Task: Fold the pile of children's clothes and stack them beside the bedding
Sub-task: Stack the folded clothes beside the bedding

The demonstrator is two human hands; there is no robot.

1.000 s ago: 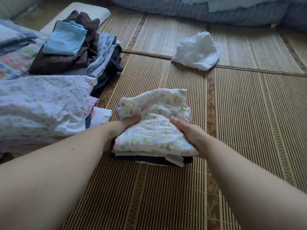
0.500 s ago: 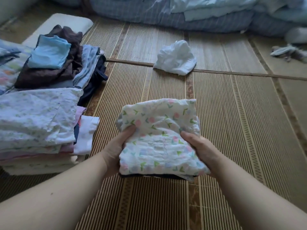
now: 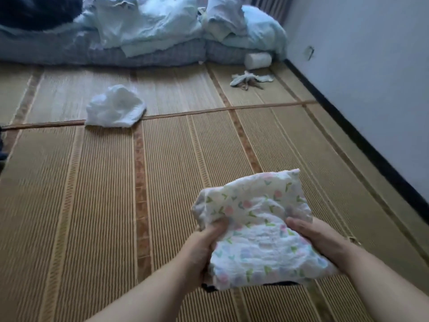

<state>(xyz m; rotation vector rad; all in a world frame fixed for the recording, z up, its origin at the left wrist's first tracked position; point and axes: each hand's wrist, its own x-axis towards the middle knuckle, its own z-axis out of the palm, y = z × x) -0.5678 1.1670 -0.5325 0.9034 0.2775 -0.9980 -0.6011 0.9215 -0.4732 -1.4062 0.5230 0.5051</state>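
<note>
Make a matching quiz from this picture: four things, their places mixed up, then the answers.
1 floral folded clothes
2 crumpled white garment
3 pale blue bedding
4 white roll

A loose on the mat, left of middle
B gripped by the left hand and right hand
C beside the bedding, near the wall
D heaped at the room's far end

Pairs: 1-B, 2-A, 3-D, 4-C

left hand (image 3: 204,249), right hand (image 3: 319,238): thumbs on top, fingers underneath
</note>
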